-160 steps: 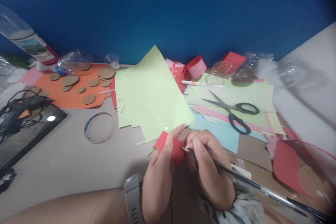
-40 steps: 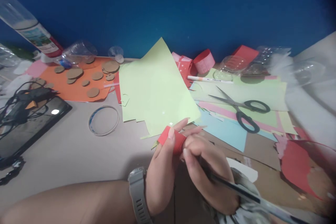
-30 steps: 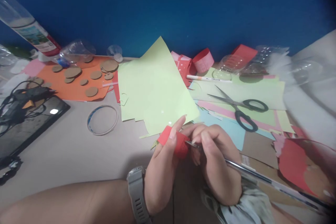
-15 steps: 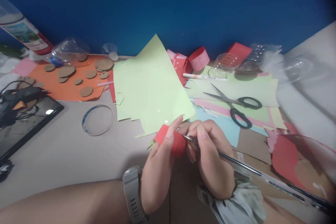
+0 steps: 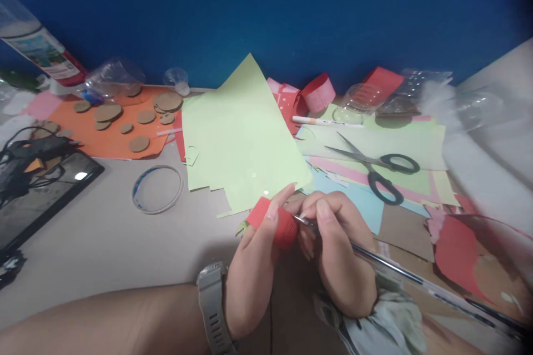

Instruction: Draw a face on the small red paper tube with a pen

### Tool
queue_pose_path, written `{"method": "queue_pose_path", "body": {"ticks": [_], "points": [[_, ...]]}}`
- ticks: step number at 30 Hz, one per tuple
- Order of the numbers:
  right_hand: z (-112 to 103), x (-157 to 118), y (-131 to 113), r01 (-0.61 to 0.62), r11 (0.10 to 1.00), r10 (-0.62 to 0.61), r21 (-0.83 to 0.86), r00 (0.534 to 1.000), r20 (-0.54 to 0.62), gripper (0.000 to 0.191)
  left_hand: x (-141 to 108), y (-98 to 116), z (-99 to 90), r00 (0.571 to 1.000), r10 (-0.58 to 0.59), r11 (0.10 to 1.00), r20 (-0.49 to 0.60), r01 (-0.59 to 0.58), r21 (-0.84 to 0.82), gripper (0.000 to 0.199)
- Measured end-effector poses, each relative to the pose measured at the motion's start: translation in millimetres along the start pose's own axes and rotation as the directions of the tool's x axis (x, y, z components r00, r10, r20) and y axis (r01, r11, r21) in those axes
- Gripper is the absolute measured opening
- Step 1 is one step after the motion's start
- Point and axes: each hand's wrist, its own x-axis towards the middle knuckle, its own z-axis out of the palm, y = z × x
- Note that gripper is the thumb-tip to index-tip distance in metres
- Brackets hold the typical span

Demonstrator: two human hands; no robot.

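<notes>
The red paper piece (image 5: 287, 231), above the bench (image 5: 125, 255), is pinched in the left hand (image 5: 252, 269), seemingly to steady it for the pen-like tool (image 5: 391, 266) that the right hand (image 5: 340, 252) grips near its metal tip, presumably for control, while open scissors (image 5: 370, 166) rest on layered sheets (image 5: 428, 151) beyond.

The left hand (image 5: 254, 265) partly hides the red paper piece (image 5: 286, 230) (bottle label (image 5: 44, 54) blurred).
</notes>
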Motion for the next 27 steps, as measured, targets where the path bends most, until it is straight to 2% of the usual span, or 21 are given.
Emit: {"method": "queue_pose_path", "body": {"ticks": [2, 5, 7, 11, 13, 17, 22, 27], "points": [[-0.4, -0.4, -0.1, -0.018, 1.000, 0.018, -0.007, 1.000, -0.013, 0.042, 0.2, 0.4, 0.1, 1.000, -0.001, 1.000, 0.004, 0.001, 0.002, 0.056], [-1.7, -0.8, 0.2, 0.096, 0.994, -0.093, -0.048, 0.993, 0.075, 0.043, 0.0, 1.6, 0.6, 1.000, 0.003, 1.000, 0.015, -0.003, -0.012, 0.055], [-1.6, -0.9, 0.6, 0.127, 0.991, -0.123, -0.033, 0.989, 0.087, 0.040, -0.4, 2.1, 0.9, 1.000, 0.009, 1.000, 0.018, -0.009, -0.013, 0.055], [0.2, -0.4, -0.1, -0.001, 1.000, 0.001, 0.013, 1.000, -0.013, 0.037, -0.8, 1.7, 1.0, 1.000, 0.013, 1.000, 0.022, -0.013, -0.003, 0.053], [-0.4, 0.5, -1.2, 0.017, 0.999, -0.017, -0.035, 1.000, 0.008, 0.041, -0.9, 1.0, 1.2, 1.000, 0.016, 1.000, 0.025, -0.016, 0.000, 0.052], [-2.6, 1.6, -2.0, 0.137, 0.986, -0.127, -0.098, 0.986, 0.104, 0.048, -0.6, -0.2, 1.9, 0.999, 0.013, 1.000, 0.041, -0.013, -0.013, 0.058], [-2.3, 0.3, 0.3, 0.031, 0.997, -0.030, -0.077, 0.999, 0.009, 0.039, 0.1, 1.0, 1.9, 0.999, 0.022, 0.999, 0.045, -0.020, -0.035, 0.054], [-4.8, 0.6, -1.0, 0.170, 0.980, -0.153, -0.103, 0.976, 0.153, 0.043, -1.4, 4.2, 3.0, 0.999, 0.010, 0.999, 0.044, -0.008, -0.044, 0.056]]}}
